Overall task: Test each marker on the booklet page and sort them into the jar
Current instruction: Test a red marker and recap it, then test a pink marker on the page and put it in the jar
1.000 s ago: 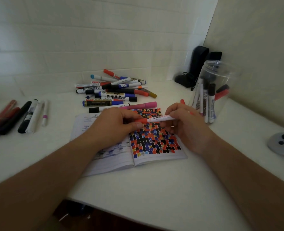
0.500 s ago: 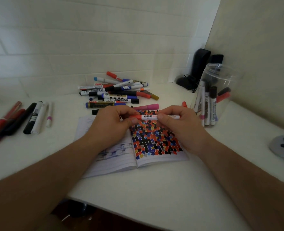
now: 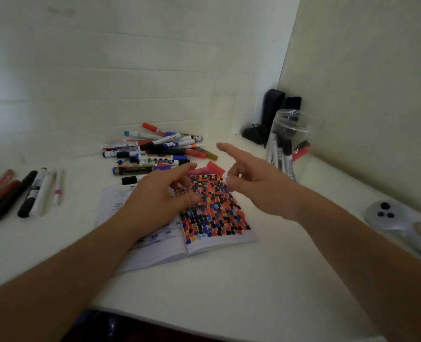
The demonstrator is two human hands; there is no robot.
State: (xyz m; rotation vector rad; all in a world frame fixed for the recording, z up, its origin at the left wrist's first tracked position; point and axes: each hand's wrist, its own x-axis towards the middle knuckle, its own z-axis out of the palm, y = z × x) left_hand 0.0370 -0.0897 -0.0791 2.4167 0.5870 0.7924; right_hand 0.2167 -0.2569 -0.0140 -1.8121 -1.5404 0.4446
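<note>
Both hands hover over the open booklet [image 3: 211,233] at frame centre; left hand [image 3: 155,198] loosely curled, its grip blurred, contents unclear; right hand [image 3: 256,183] pinches a white marker end [image 3: 226,177], forefinger extended; jar [image 3: 290,144] stands right of centre; marker pile [image 3: 160,151] lies behind on the surface [image 3: 266,280].

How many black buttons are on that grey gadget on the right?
3 buttons on the grey gadget: one on top, two side by side below. None look hidden.

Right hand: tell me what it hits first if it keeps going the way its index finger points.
Probably nothing soon: the right hand points up-left, past the marker pile, toward the tiled wall. Depth is unclear.
</note>
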